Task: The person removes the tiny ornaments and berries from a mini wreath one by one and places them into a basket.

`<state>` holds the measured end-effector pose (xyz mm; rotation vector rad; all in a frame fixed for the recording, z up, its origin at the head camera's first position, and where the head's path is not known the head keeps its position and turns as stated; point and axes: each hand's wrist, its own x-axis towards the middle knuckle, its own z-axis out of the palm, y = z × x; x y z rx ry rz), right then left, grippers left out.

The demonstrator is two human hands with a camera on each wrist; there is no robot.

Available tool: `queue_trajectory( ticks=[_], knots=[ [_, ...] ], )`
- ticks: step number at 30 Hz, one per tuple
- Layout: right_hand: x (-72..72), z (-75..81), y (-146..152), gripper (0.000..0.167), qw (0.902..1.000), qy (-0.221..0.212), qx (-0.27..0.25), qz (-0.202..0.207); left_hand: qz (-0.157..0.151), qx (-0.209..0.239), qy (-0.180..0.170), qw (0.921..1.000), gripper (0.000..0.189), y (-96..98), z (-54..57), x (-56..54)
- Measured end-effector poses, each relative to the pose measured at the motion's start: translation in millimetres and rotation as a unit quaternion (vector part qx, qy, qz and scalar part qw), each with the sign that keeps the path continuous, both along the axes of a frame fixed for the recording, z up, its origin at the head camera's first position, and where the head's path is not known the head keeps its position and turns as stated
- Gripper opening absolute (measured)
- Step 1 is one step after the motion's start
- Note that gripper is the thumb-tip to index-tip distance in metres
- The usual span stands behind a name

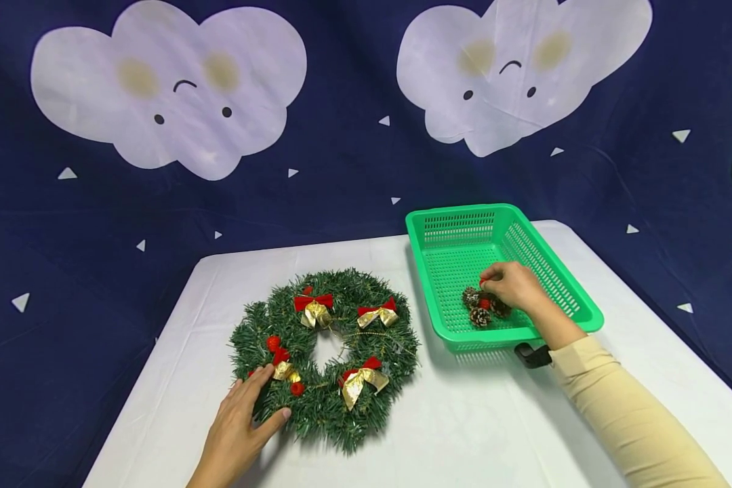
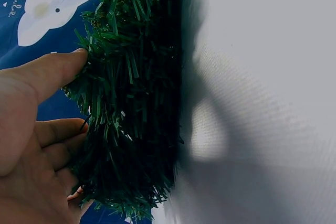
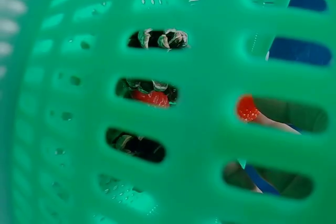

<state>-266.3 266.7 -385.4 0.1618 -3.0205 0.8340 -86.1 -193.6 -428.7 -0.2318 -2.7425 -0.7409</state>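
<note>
A green tinsel wreath [image 1: 366, 339] lies on the table, decorated with red-and-gold bows [image 1: 356, 383] and small red berries [image 1: 273, 343]. My left hand [image 1: 239, 420] rests at its lower left edge, fingers fairly straight; in the left wrist view the thumb [image 2: 63, 69] touches the tinsel. Over the green basket [image 1: 434, 298], my right hand [image 1: 515, 285] pinches a small red berry [image 1: 482, 280] between thumb and fingertips. The right wrist view shows that berry [image 3: 247, 108] through a basket slot. Below the hand lie several pine cones [image 1: 480, 316] and another red berry [image 1: 484, 304].
The basket stands at the table's back right, its slotted walls around the pine cones. A white cloth [image 1: 463, 434] covers the table. Behind it hangs a dark blue curtain [image 1: 341, 176] with clouds. A black strap piece [image 1: 532, 355] sits at my right wrist.
</note>
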Motion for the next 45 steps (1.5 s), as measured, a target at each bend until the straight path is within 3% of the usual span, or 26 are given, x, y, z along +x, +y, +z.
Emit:
queue_trajectory(
  ticks=[7, 17, 30, 45],
  knots=[
    [-1.4, -1.2, 0.6, 0.034, 0.9999, -0.016, 0.001, -0.003, -0.003, 0.003, 0.01, 0.9999, 0.073, 0.0, -0.7, 0.4],
    [3.1, 6.4, -10.3, 0.033, 0.9995, 0.029, -0.013, -0.004, -0.004, 0.002, 0.021, 0.9998, 0.073, -0.3, -1.5, 1.2],
    [22.0, 26.1, -49.0, 0.028, 0.9952, 0.077, -0.059, 0.016, -0.002, 0.003, 0.009, 1.0, 0.073, 0.1, 0.6, 0.6],
    [38.3, 35.7, -101.6, 0.026, 0.9852, 0.107, -0.12, 0.06, -0.004, -0.004, 0.029, 0.9996, 0.073, -0.5, -1.1, 1.0]
  ],
)
